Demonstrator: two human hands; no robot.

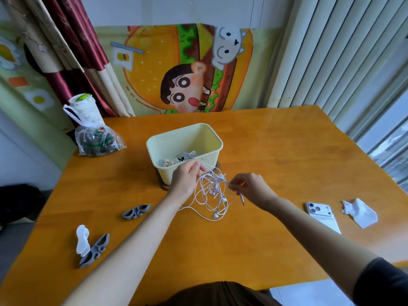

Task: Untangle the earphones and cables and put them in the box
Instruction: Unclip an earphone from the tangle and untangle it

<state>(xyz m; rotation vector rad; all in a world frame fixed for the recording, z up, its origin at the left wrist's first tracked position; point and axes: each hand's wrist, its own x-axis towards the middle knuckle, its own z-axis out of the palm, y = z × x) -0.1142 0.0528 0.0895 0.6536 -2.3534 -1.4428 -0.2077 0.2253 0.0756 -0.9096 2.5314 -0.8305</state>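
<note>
a person's left hand (186,178) is gripping a bunch of white cord at the near rim of the box (154,141), fingers curled round the strands. the right hand (249,187) is pinching another strand just to the right, thumb and fingertips closing on it. the earphones (213,195) are hanging between the 2 hands as a loose white tangle, with the lower loops lying on the tabletop (276,162) just in front of the box. several earbuds are showing among the loops, and a plug (242,199) is dangling below the right hand. the pale yellow box is standing open mid-tabletop, holding small grey and white items too jumbled to tell apart. 2 grey clips (135,212) (95,250) are lying to the left, the nearer one touching a white clip (82,239). a phone (322,215) is lying face down to the right, with a crumpled tissue (359,214) just beyond it. a bag (97,140) and a cup (85,109) are sitting at the far left corner.
</note>
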